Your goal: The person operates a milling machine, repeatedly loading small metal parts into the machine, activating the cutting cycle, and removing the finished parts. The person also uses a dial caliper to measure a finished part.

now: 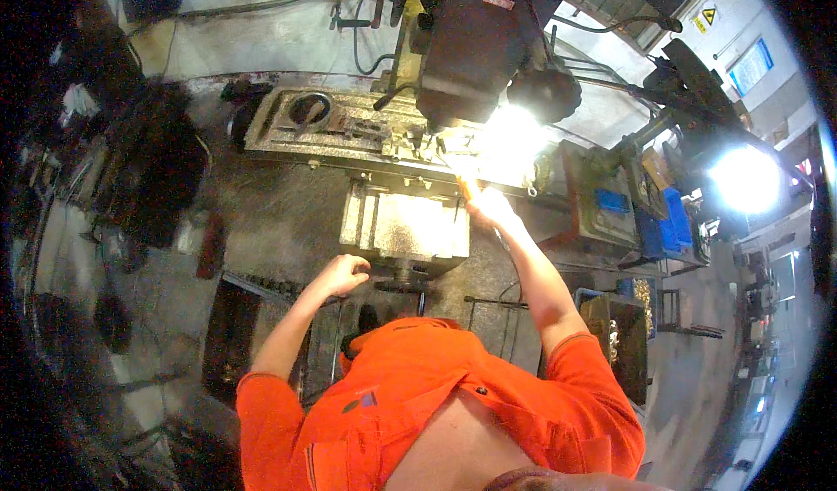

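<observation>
My right hand [490, 207] is closed around an orange-handled tool [468, 186], reaching over the front edge of the machine table [349, 163]. The tool's far end points at the lit work area under the machine head and is lost in glare. A thin dark hose or cord hangs below this hand. My left hand [341, 276] is held off to the left, near the lower front of the pale machine knee [405, 225]. Its fingers are loosely curled and a little apart, with nothing visible in them. Clamped parts [418, 145] sit on the table below the spindle.
The dark milling machine head [471, 42] overhangs the table, with a bright lamp [514, 133] beside it. A round black ring-shaped part [310, 109] lies at the table's left end. Right of me stand a metal cabinet [593, 199], blue bins [673, 221] and a box of small parts [613, 338].
</observation>
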`<state>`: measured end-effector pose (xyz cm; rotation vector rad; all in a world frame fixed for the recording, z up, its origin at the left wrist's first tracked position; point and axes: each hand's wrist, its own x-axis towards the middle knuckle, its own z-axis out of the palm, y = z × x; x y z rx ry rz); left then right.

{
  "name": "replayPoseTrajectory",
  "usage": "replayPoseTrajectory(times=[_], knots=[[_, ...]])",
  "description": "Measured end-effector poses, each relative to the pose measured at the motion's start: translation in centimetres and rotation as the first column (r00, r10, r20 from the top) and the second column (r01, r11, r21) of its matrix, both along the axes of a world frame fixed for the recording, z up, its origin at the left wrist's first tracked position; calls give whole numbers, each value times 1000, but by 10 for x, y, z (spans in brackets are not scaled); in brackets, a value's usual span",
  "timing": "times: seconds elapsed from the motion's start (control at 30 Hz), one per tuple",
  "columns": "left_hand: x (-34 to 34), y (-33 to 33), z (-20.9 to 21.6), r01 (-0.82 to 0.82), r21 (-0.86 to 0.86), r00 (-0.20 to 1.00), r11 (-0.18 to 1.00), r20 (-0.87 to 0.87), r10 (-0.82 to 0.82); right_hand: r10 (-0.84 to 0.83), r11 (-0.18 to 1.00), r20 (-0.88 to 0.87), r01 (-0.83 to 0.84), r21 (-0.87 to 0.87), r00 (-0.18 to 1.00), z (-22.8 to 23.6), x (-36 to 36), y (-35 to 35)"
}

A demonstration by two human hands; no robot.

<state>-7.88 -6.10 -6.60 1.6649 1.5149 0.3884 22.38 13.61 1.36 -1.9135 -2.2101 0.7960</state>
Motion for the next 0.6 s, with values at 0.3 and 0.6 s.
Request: replayPoseTrajectory(times=[0.3,0.6], knots=[[-9,36,11,147,134,988,980,-71,-139,-154,968,-97,131,-216,983,18,-9,-26],[51,62,70,356,757,922,548,-190,-336,248,888,-92,-264,-377,964,-32,-27,-134]])
